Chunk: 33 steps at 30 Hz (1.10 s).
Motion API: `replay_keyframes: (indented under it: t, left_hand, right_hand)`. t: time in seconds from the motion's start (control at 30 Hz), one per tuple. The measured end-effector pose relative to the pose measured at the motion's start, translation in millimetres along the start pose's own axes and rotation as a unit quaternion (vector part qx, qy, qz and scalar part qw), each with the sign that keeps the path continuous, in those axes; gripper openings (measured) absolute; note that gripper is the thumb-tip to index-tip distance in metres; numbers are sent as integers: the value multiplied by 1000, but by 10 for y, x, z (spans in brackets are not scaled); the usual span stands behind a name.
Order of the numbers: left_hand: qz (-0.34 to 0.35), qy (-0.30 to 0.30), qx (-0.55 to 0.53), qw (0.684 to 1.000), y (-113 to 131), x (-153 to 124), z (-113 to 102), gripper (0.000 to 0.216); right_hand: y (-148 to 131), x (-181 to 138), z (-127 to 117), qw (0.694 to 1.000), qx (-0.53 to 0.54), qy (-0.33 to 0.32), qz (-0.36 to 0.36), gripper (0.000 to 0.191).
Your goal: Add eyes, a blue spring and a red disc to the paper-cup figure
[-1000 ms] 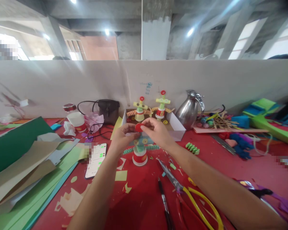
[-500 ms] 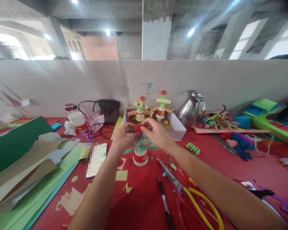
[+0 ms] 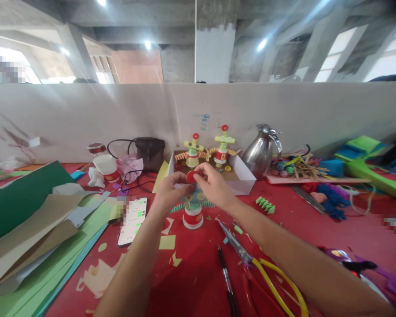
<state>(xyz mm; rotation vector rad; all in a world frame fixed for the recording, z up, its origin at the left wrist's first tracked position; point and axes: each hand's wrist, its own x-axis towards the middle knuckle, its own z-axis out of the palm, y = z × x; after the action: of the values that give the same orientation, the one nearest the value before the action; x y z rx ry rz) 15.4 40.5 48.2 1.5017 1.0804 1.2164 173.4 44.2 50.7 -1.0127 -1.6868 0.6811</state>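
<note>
A paper-cup figure (image 3: 193, 216) with a red and white body, folded teal arms and a blue-green head stands upright on the red table. Above its head, a small red disc (image 3: 191, 177) is pinched in the fingers of my right hand (image 3: 211, 181). From the other side, my left hand (image 3: 172, 188) has its fingers closed at the top of the figure, just under the disc. What exactly those left fingers grip is hidden.
Behind stands a white box (image 3: 246, 176) holding two similar figures, beside a steel jug (image 3: 262, 152). Yellow-handled scissors (image 3: 247, 257) and a pen (image 3: 226, 277) lie in front on the right. A phone (image 3: 132, 221) and stacked coloured paper (image 3: 62, 246) lie on the left.
Both hands stay at the figure's top with almost no movement. The red disc is turned slightly more edge-on.
</note>
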Motion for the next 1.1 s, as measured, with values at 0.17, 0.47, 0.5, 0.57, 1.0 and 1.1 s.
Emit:
replay_keyframes:
  t: [0.17,0.47,0.5,0.57,1.0,1.1]
  left_hand:
    - [0,-9,-26,1000,18,-15,2,25]
    - [34,38,-6,999,-31,7,1,21]
    - [44,45,2,998,-29,8,3,19]
    - [70,58,17,996,-27,12,8,15]
    - [108,66,65,990,-105,74,-24,11]
    - [106,65,79,989,-100,72,-21,12]
  right_hand:
    - [5,-15,14,1000,1,17,8,4]
    - [38,-33,16,999,29,28,-4,6]
    - [40,-33,15,999,32,28,-4,6]
    - [45,-31,11,999,34,26,-3,6]
    - [-22,-238,-291,993,75,69,62,18]
    - [-17,-392,-397,992,53,67,90,20]
